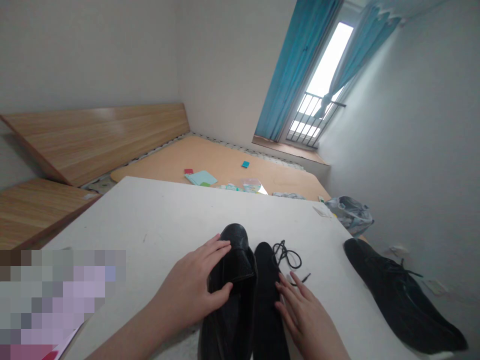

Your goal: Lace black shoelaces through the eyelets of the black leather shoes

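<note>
A black leather shoe [230, 295] lies on the white table [157, 220] right in front of me, toe pointing away. My left hand [195, 287] grips its left side, thumb over the opening and fingers on the upper. Beside it on the right lies a flat black insole [267, 300]. My right hand [303, 312] rests open with its fingers stretched flat, touching the insole's right edge. A loose black shoelace [288, 257] curls on the table just beyond my right fingertips.
A second black laced shoe [401, 295] lies at the table's right edge. Beyond the table is a bare wooden bed base [225, 162] with coloured cards and small packets, a plastic bag [350, 212] at the right, and blue curtains by a window.
</note>
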### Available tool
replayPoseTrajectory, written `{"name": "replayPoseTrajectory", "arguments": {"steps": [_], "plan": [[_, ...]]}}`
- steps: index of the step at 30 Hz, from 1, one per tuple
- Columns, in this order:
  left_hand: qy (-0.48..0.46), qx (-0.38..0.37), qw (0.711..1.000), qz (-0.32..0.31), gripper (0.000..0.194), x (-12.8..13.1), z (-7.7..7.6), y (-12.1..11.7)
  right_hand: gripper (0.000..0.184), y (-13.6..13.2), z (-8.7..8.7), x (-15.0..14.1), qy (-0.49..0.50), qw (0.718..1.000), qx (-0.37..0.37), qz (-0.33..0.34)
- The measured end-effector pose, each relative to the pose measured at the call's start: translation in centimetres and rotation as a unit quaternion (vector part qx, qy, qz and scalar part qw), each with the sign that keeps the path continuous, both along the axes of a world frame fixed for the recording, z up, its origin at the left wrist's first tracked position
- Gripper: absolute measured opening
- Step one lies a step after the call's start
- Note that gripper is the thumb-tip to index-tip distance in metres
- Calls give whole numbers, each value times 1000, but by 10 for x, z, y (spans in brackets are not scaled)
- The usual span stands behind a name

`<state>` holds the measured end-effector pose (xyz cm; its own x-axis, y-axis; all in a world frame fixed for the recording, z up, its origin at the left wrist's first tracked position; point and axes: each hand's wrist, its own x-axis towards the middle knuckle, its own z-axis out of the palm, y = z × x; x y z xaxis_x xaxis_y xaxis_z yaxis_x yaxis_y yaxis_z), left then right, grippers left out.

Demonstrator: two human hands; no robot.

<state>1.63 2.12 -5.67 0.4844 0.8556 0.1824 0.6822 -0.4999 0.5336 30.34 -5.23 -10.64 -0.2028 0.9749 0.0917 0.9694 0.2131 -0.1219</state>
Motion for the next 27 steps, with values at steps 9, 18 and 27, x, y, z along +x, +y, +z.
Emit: {"name": "replayPoseTrajectory", "arguments": {"steps": [9,18,27], "plan": [[120,61,990,-32,44,8,20,7,33,-2,5,-13,-14,995,53,-81],[220,32,974,-39,24,28,61,13,29,-2,-5,-15,53,991,81,-97],[224,51,973,-33,33,34,67,21,29,0,-6,-19,117,986,48,-108]]}}
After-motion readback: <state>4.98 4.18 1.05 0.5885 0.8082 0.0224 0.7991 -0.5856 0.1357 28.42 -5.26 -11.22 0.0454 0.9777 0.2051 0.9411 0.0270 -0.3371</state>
